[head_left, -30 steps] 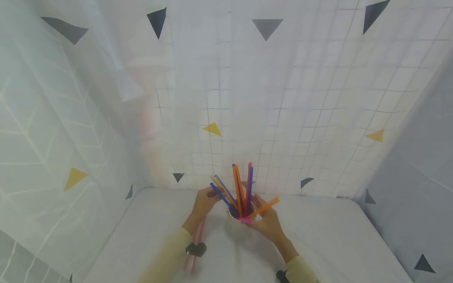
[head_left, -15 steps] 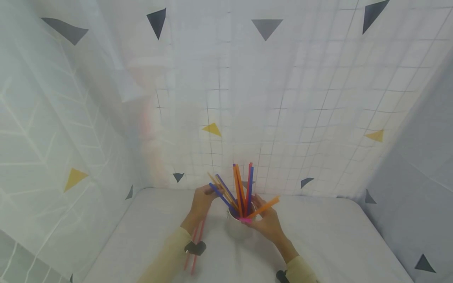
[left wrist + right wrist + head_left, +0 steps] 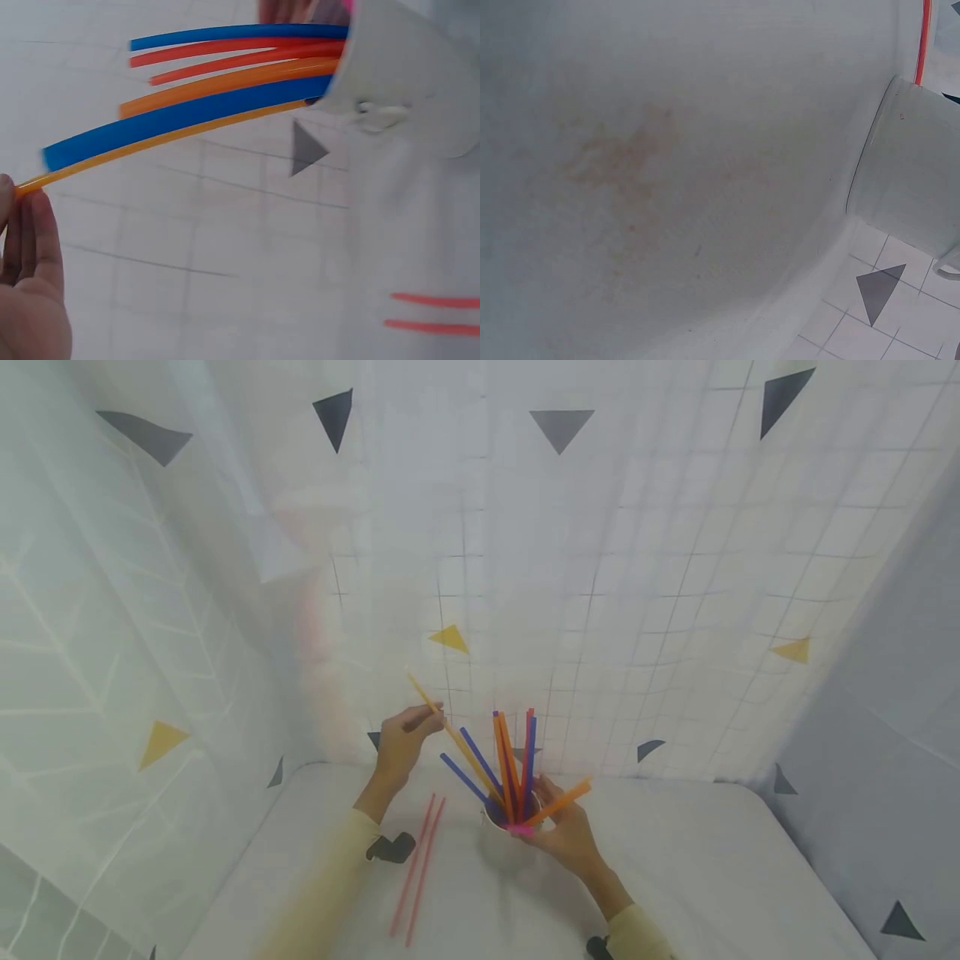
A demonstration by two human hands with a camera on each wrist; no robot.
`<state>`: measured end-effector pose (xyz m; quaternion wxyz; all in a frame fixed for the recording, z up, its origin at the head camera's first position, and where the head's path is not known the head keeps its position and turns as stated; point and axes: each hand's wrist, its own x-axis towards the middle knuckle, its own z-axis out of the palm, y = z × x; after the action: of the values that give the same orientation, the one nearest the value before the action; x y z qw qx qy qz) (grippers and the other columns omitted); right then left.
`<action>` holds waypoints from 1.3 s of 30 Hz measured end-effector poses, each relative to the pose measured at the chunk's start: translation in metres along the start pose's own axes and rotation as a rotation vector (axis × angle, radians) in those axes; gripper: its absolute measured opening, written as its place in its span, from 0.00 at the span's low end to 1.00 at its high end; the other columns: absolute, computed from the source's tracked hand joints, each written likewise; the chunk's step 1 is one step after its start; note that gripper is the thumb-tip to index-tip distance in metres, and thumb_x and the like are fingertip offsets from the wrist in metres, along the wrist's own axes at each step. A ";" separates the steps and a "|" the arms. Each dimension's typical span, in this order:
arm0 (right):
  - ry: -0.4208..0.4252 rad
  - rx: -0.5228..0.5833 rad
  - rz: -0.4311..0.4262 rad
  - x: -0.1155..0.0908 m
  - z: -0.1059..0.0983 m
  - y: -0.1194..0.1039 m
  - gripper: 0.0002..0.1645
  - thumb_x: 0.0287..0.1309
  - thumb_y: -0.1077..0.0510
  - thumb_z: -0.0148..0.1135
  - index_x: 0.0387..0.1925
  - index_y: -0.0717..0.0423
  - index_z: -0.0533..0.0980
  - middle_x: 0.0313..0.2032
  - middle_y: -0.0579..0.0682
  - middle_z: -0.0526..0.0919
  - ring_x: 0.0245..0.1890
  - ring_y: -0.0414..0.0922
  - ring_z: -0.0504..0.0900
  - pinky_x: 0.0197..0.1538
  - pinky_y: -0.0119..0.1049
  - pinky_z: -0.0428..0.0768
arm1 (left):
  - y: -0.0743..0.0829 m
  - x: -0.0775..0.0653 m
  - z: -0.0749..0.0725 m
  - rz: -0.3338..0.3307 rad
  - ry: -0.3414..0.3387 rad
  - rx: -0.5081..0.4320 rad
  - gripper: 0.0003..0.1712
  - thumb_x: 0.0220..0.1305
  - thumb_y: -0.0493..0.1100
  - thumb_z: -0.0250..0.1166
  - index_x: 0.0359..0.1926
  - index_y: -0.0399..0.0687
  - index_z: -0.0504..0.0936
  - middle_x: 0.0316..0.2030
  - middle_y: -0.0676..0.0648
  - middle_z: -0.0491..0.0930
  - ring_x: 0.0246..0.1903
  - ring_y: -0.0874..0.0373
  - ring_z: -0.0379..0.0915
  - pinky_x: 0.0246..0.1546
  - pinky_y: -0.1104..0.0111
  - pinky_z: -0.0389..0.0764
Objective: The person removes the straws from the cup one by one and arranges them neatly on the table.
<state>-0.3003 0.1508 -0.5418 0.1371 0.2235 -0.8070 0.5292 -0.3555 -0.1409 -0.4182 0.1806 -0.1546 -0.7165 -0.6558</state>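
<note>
My left hand (image 3: 401, 743) is raised to the left of a white cup (image 3: 504, 853) and pinches the upper part of a yellow straw (image 3: 462, 745). In the left wrist view, this straw (image 3: 150, 148) slants to the mouth of the cup, beside a blue straw (image 3: 195, 112). My right hand (image 3: 572, 837) grips the cup from its right side, thumb near the front rim by a pink straw end (image 3: 520, 830). Orange straws (image 3: 505, 752), blue straws (image 3: 531, 756) and red ones fan out of the cup. One orange straw (image 3: 562, 799) leans right across the right hand.
Two red straws (image 3: 417, 877) lie side by side on the white table (image 3: 690, 868), left of the cup. A pale curtain with grid lines and triangles (image 3: 562, 431) hangs behind the table, with more cloth on both sides.
My left hand has moved up and left, drawing the yellow straw higher out of the bunch. The two red straws now show more fully. The right hand stays on the cup.
</note>
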 end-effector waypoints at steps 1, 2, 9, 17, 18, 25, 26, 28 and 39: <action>-0.003 -0.007 -0.001 0.000 0.000 0.003 0.61 0.42 0.44 0.79 0.74 0.52 0.57 0.66 0.52 0.70 0.65 0.50 0.71 0.61 0.47 0.72 | 0.006 0.003 -0.004 0.018 0.010 0.004 0.17 0.62 0.46 0.69 0.49 0.44 0.84 0.47 0.46 0.84 0.46 0.55 0.81 0.54 0.65 0.79; -0.003 -0.006 0.005 0.000 0.001 0.005 0.61 0.41 0.43 0.79 0.74 0.51 0.57 0.66 0.50 0.70 0.65 0.49 0.71 0.61 0.46 0.72 | 0.012 0.006 -0.007 0.036 0.020 0.013 0.17 0.62 0.47 0.69 0.50 0.45 0.84 0.47 0.47 0.84 0.46 0.55 0.81 0.53 0.66 0.79; 0.008 0.022 0.048 0.000 0.001 0.009 0.62 0.37 0.44 0.81 0.73 0.49 0.59 0.66 0.47 0.71 0.64 0.46 0.71 0.62 0.43 0.71 | 0.044 0.021 -0.032 0.155 0.097 0.011 0.19 0.66 0.46 0.65 0.55 0.43 0.81 0.46 0.42 0.83 0.44 0.49 0.82 0.49 0.67 0.81; 0.008 0.012 0.014 0.002 0.001 0.010 0.62 0.39 0.45 0.80 0.73 0.56 0.58 0.65 0.53 0.72 0.64 0.52 0.71 0.63 0.49 0.70 | 0.028 0.021 -0.055 0.104 0.082 0.039 0.22 0.68 0.44 0.63 0.58 0.35 0.77 0.54 0.41 0.79 0.52 0.44 0.77 0.47 0.65 0.83; 0.008 0.015 0.018 0.002 0.001 0.010 0.62 0.39 0.45 0.80 0.73 0.56 0.58 0.65 0.52 0.72 0.64 0.51 0.71 0.63 0.49 0.70 | 0.023 0.019 -0.057 0.084 0.080 0.043 0.23 0.68 0.46 0.63 0.58 0.36 0.77 0.54 0.42 0.79 0.51 0.43 0.77 0.46 0.66 0.83; -0.003 0.017 0.034 0.002 0.001 0.006 0.62 0.40 0.44 0.80 0.73 0.55 0.58 0.65 0.52 0.71 0.64 0.51 0.72 0.62 0.47 0.71 | -0.017 0.000 -0.066 -0.061 0.067 0.083 0.24 0.65 0.49 0.66 0.57 0.39 0.79 0.50 0.42 0.82 0.45 0.47 0.82 0.44 0.69 0.83; -0.006 0.012 0.028 0.002 0.001 0.005 0.61 0.40 0.44 0.79 0.73 0.55 0.58 0.65 0.53 0.71 0.63 0.52 0.72 0.61 0.47 0.71 | -0.023 -0.003 -0.066 -0.081 0.062 0.078 0.24 0.65 0.48 0.67 0.56 0.39 0.79 0.50 0.41 0.83 0.46 0.46 0.82 0.44 0.68 0.83; -0.005 0.010 0.017 0.001 0.000 0.000 0.61 0.41 0.46 0.80 0.73 0.57 0.58 0.65 0.54 0.71 0.63 0.52 0.72 0.61 0.47 0.72 | -0.034 -0.009 -0.065 -0.121 0.050 0.085 0.25 0.63 0.49 0.68 0.56 0.39 0.80 0.48 0.41 0.84 0.45 0.46 0.82 0.44 0.68 0.83; -0.013 0.017 0.019 0.002 -0.006 -0.033 0.58 0.41 0.55 0.81 0.71 0.62 0.59 0.64 0.61 0.71 0.64 0.55 0.71 0.61 0.49 0.71 | -0.105 -0.047 -0.056 -0.301 0.039 0.103 0.19 0.61 0.45 0.70 0.50 0.38 0.84 0.42 0.42 0.86 0.40 0.53 0.83 0.41 0.67 0.85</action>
<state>-0.2852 0.1450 -0.5121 0.1247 0.2204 -0.8055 0.5357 -0.3590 -0.2056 -0.5288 0.1019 -0.0234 -0.7606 -0.6408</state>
